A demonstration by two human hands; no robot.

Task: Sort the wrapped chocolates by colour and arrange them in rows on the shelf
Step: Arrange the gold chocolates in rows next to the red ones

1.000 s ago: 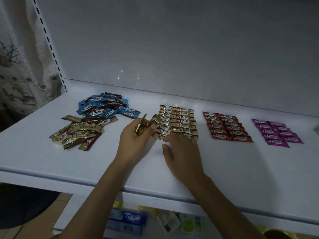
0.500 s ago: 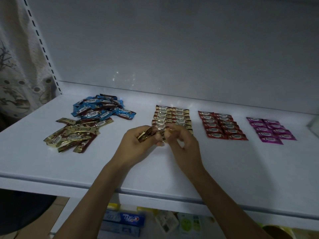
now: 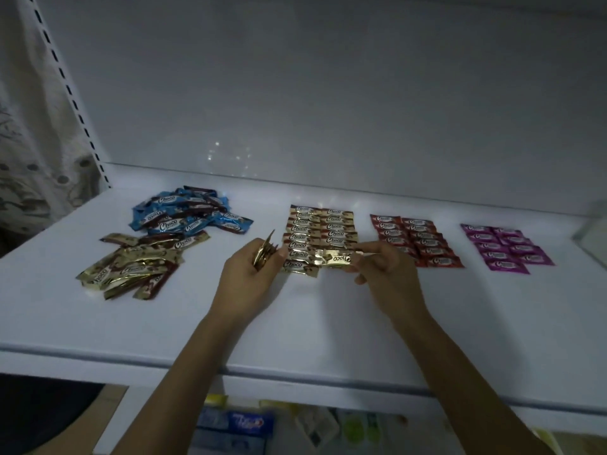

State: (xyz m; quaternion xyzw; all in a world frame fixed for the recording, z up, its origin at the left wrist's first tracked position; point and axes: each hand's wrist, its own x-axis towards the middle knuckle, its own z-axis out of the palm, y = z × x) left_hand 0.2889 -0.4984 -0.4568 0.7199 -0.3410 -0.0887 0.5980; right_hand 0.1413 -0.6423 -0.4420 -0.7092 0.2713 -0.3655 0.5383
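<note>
At centre frame, one gold chocolate (image 3: 335,258) is being pinched by the right hand (image 3: 391,277) over the gold rows (image 3: 320,229) on the shelf (image 3: 295,323). A stack (image 3: 262,254) is being gripped edge-on by the left hand (image 3: 246,280), its count being hidden.

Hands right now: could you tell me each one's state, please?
Left hand: holds a stack of gold chocolates.
Right hand: pinches one gold chocolate.
</note>
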